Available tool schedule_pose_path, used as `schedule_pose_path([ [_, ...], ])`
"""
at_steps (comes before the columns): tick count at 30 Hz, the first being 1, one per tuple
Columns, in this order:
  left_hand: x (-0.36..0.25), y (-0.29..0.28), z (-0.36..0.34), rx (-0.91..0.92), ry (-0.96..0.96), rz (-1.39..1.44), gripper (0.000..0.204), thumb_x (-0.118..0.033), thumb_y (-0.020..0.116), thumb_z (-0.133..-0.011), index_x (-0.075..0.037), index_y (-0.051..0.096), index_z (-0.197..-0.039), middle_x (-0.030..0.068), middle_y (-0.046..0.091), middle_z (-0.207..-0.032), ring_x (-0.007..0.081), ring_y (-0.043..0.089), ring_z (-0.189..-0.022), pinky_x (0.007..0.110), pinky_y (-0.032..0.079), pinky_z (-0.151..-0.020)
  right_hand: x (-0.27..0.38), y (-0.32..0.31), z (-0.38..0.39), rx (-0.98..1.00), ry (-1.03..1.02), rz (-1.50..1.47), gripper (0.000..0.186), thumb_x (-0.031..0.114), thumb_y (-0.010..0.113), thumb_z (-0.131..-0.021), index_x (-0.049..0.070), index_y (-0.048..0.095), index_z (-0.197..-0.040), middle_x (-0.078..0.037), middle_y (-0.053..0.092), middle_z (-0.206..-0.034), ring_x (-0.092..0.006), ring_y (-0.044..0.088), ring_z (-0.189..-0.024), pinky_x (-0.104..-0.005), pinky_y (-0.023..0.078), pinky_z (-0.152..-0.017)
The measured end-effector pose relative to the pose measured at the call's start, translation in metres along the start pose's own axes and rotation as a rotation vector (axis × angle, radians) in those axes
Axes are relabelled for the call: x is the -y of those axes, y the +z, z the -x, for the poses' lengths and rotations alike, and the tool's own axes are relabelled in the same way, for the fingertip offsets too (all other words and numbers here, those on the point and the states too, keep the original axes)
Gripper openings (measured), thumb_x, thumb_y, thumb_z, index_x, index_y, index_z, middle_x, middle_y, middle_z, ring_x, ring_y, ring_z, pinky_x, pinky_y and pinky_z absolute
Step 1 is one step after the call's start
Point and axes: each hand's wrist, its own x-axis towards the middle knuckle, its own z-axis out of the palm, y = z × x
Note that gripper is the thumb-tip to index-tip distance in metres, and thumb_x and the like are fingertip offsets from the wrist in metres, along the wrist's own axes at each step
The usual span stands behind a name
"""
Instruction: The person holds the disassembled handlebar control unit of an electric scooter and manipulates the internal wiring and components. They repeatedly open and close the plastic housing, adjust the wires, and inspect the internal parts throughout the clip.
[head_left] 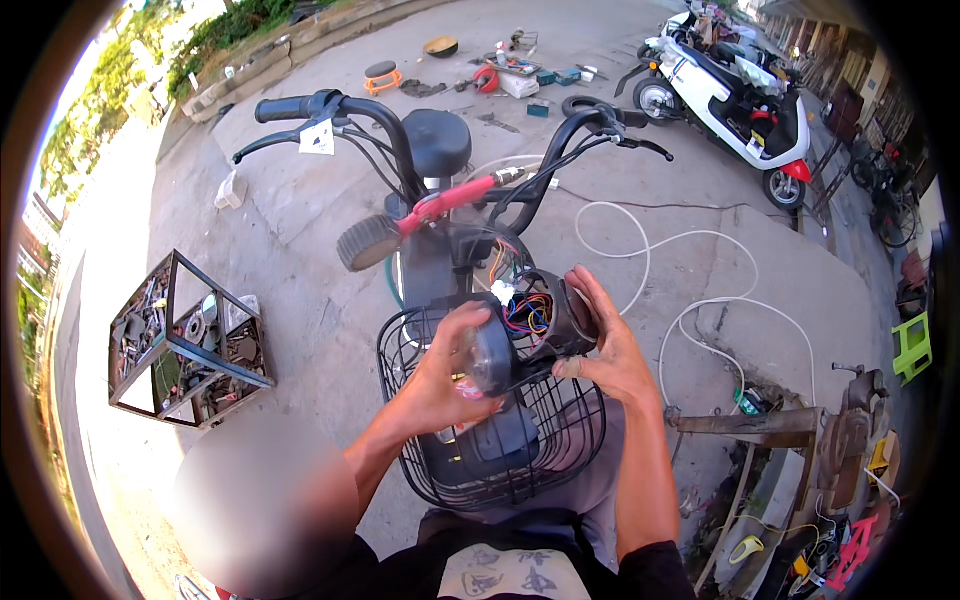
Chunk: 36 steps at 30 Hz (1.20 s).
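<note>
My left hand (430, 385) is closed around a round headlight (488, 352) with a clear lens. My right hand (622, 358) grips the dark headlight housing (572, 318), thumb low and fingers up along its far side. Between the two parts, coloured wires (530, 314) and a white connector (503, 291) show in the open housing. Beneath both hands is a black wire basket (500, 490) on the front of an electric bike, with a dark object inside. Across the bike's handlebar (392, 135) lies a red air gun (445, 205) with a black round end.
A pale hose (650, 245) coils over the ground at right. A metal frame bin (190, 345) of parts stands left, and a workbench with a vise (850, 420) at lower right. Farther off are a white scooter (730, 100), an orange stool (382, 77) and scattered tools. A blurred shape (265, 500) covers the lower left.
</note>
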Motion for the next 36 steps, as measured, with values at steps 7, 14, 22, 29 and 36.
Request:
schedule_pose_path([
  [7, 0.005, -0.007, -0.009, 0.038, 0.072, -0.043, 0.113, 0.012, 0.093, -0.071, -0.018, 0.033, -0.163, 0.0189, 0.025, -0.175, 0.0337, 0.039, -0.160, 0.049, 0.049, -0.122, 0.013, -0.005, -0.009, 0.078, 0.045, 0.073, 0.119, 0.009, 0.101, -0.066, 0.002, 0.042, -0.169, -0.015, 0.054, -0.162, -0.0270, 0.049, -0.153, -0.0406, 0.036, -0.129],
  [14, -0.004, -0.014, -0.030, 0.110, 0.102, -0.183, 0.113, 0.010, 0.092, -0.073, -0.017, 0.030, -0.164, 0.0193, 0.029, -0.174, 0.0323, 0.044, -0.157, 0.050, 0.051, -0.120, 0.026, -0.005, -0.013, -0.064, -0.026, -0.076, 0.119, 0.034, 0.102, -0.068, -0.001, 0.044, -0.166, -0.016, 0.056, -0.159, -0.0295, 0.053, -0.149, -0.0410, 0.039, -0.126],
  [22, 0.013, -0.002, -0.030, 0.102, 0.017, 0.022, 0.115, 0.014, 0.090, -0.073, -0.020, 0.028, -0.164, 0.0145, 0.030, -0.173, 0.0305, 0.043, -0.157, 0.050, 0.054, -0.117, 0.006, 0.009, -0.010, -0.225, -0.053, -0.258, 0.116, 0.027, 0.101, -0.072, -0.002, 0.041, -0.167, -0.018, 0.052, -0.161, -0.0286, 0.051, -0.150, -0.0407, 0.040, -0.126],
  [29, 0.018, -0.011, -0.024, 0.123, 0.037, 0.014, 0.115, 0.013, 0.091, -0.072, -0.020, 0.029, -0.163, 0.0155, 0.028, -0.174, 0.0320, 0.040, -0.159, 0.051, 0.052, -0.118, -0.019, 0.024, -0.001, -0.283, -0.120, -0.258, 0.121, 0.025, 0.103, -0.073, -0.002, 0.035, -0.170, -0.018, 0.047, -0.167, -0.0279, 0.049, -0.152, -0.0387, 0.042, -0.125],
  [36, 0.017, -0.008, -0.022, 0.081, 0.105, -0.070, 0.113, 0.010, 0.093, -0.071, -0.020, 0.033, -0.162, 0.0170, 0.026, -0.174, 0.0332, 0.041, -0.159, 0.049, 0.051, -0.120, -0.023, 0.048, 0.008, -0.454, -0.214, -0.337, 0.120, 0.020, 0.099, -0.081, 0.004, 0.025, -0.174, -0.017, 0.049, -0.164, -0.0274, 0.051, -0.149, -0.0435, 0.046, -0.123],
])
